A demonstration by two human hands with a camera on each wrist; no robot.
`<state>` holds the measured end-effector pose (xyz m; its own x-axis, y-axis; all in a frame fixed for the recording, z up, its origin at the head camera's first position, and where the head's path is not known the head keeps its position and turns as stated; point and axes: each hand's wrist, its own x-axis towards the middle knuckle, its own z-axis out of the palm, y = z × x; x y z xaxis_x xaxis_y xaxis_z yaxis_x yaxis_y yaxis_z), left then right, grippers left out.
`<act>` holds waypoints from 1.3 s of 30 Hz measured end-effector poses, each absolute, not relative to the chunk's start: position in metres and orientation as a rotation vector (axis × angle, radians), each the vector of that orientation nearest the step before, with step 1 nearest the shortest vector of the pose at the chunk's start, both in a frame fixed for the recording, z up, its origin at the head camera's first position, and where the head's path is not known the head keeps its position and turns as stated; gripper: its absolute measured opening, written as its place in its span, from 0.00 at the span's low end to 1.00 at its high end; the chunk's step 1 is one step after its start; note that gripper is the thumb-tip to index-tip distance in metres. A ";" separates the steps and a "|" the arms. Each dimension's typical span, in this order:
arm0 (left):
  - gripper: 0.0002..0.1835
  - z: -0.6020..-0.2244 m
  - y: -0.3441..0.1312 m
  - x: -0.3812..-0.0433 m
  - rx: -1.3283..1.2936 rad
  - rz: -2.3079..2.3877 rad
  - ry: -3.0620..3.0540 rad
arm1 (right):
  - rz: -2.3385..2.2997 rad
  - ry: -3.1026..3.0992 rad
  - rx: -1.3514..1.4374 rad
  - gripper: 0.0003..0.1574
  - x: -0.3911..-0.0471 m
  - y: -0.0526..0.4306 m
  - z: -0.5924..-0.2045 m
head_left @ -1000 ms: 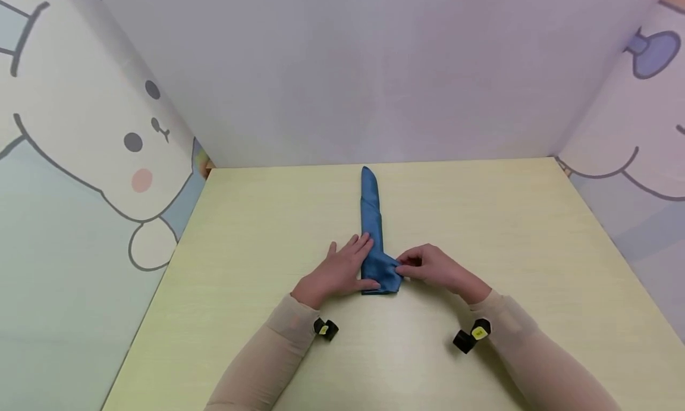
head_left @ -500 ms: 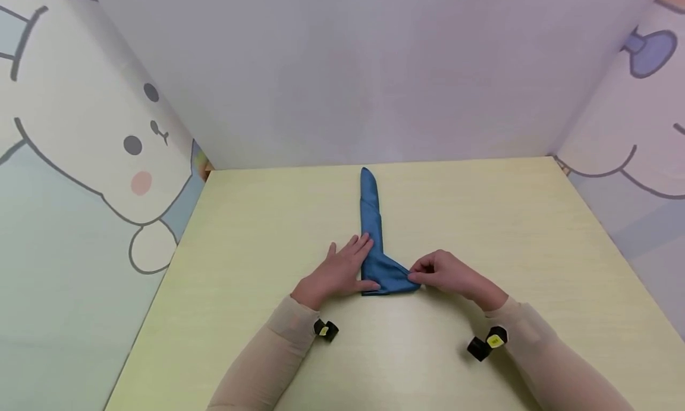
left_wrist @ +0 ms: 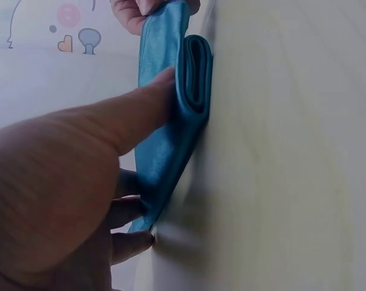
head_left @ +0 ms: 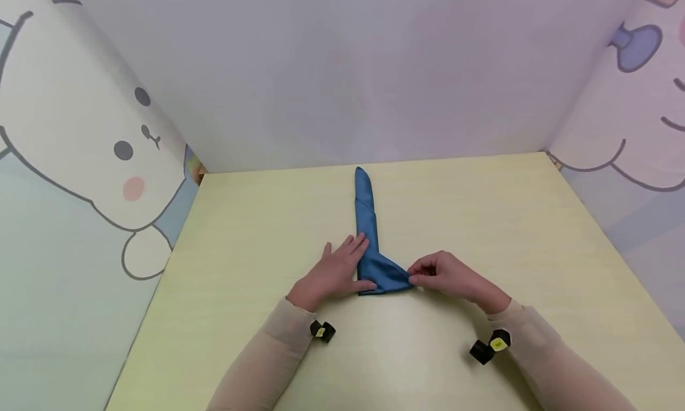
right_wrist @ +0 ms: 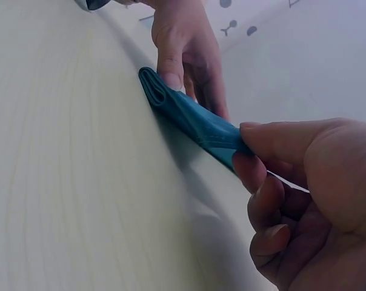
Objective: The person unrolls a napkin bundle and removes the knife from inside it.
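A blue satiny cloth (head_left: 366, 215), folded into a long narrow strip, lies on the table pointing away from me. Its near end spreads to the right as a flap (right_wrist: 213, 130). My left hand (head_left: 334, 274) rests flat on the strip's near part, fingers spread, thumb pressing close to the near edge. Rolled layers of the cloth (left_wrist: 197, 73) show at that end in the left wrist view. My right hand (head_left: 446, 274) pinches the flap's right corner between thumb and forefinger, its other fingers curled. In the right wrist view the pinched corner is raised off the table.
The pale wooden table (head_left: 481, 209) surrounds the cloth and ends at a plain wall (head_left: 348, 78) behind. Side panels with cartoon animals (head_left: 80, 102) stand left and right. A small black camera (head_left: 323, 331) sits on the left wrist, another camera (head_left: 489, 347) on the right.
My right hand has drawn the cloth's corner out to the right, widening the flap, then stayed nearly still. My left hand keeps its place on the strip. The head view has shifted slightly.
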<state>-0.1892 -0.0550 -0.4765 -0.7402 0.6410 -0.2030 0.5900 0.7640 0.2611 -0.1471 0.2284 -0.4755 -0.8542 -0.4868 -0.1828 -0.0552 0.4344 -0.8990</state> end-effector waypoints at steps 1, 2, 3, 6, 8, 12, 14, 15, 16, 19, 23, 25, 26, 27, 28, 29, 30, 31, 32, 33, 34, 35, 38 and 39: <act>0.55 -0.476 -0.056 -0.189 0.960 0.264 2.686 | -1.408 2.277 -0.458 0.11 -0.147 0.228 -0.475; 0.55 -0.475 -0.057 -0.189 0.965 0.263 2.693 | -1.414 2.276 -0.454 0.10 -0.147 0.227 -0.475; 0.55 -0.474 -0.057 -0.189 0.971 0.268 2.699 | -1.419 2.275 -0.449 0.10 -0.147 0.226 -0.475; 0.54 -0.471 -0.059 -0.189 0.986 0.281 2.713 | -1.434 2.276 -0.443 0.09 -0.147 0.224 -0.473; 0.54 -0.468 -0.061 -0.188 0.993 0.286 2.719 | -1.435 2.272 -0.446 0.09 -0.147 0.223 -0.472; 0.54 -0.464 -0.069 -0.184 1.000 0.300 2.713 | -1.404 2.286 -0.468 0.10 -0.149 0.220 -0.469; 0.53 -0.462 -0.075 -0.181 1.005 0.300 2.713 | -1.391 2.305 -0.484 0.10 -0.150 0.218 -0.467; 0.53 -0.460 -0.078 -0.179 1.008 0.296 2.716 | -1.387 2.316 -0.492 0.10 -0.151 0.217 -0.466; 0.52 -0.458 -0.080 -0.178 1.014 0.293 2.720 | -1.387 2.324 -0.501 0.10 -0.151 0.215 -0.465; 0.52 -0.454 -0.089 -0.174 1.037 0.270 2.731 | -1.378 2.341 -0.523 0.10 -0.154 0.209 -0.464; 0.51 -0.450 -0.096 -0.167 1.084 0.259 2.736 | -1.345 2.360 -0.552 0.10 -0.158 0.200 -0.463; 0.51 -0.448 -0.098 -0.164 1.104 0.267 2.742 | -1.325 2.376 -0.568 0.09 -0.160 0.195 -0.463; 0.51 -0.447 -0.099 -0.164 1.110 0.268 2.747 | -1.319 2.380 -0.575 0.09 -0.162 0.192 -0.463; 0.50 -0.446 -0.099 -0.163 1.118 0.271 2.754 | -1.313 2.383 -0.580 0.09 -0.163 0.189 -0.463; 0.50 -0.445 -0.099 -0.162 1.122 0.271 2.761 | -1.309 2.385 -0.583 0.09 -0.164 0.187 -0.463; 0.50 -0.445 -0.099 -0.162 1.129 0.265 2.769 | -1.307 2.383 -0.586 0.09 -0.165 0.184 -0.463; 0.50 -0.444 -0.099 -0.161 1.134 0.260 2.775 | -1.302 2.382 -0.587 0.09 -0.166 0.182 -0.463; 0.49 -0.444 -0.099 -0.161 1.139 0.250 2.781 | -1.301 2.380 -0.593 0.10 -0.167 0.180 -0.463; 0.49 -0.443 -0.099 -0.160 1.146 0.241 2.786 | -1.298 2.379 -0.602 0.10 -0.169 0.177 -0.464; 0.48 -0.443 -0.098 -0.160 1.153 0.232 2.788 | -1.295 2.381 -0.608 0.09 -0.170 0.175 -0.464; 0.48 -0.443 -0.097 -0.160 1.160 0.222 2.788 | -1.295 2.383 -0.617 0.09 -0.171 0.172 -0.465; 0.48 -0.442 -0.096 -0.160 1.168 0.214 2.785 | -1.292 2.387 -0.627 0.09 -0.172 0.170 -0.466; 0.47 -0.442 -0.092 -0.159 1.188 0.191 2.778 | -1.271 2.410 -0.652 0.08 -0.175 0.163 -0.468; 0.46 -0.442 -0.091 -0.160 1.195 0.181 2.781 | -1.262 2.419 -0.656 0.07 -0.177 0.160 -0.469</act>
<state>-0.1595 -0.0910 -0.4422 -0.6844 0.7272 -0.0535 0.7141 0.6833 0.1523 -0.1766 0.1603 -0.4688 -0.8383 -0.5395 -0.0792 -0.2437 0.5006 -0.8307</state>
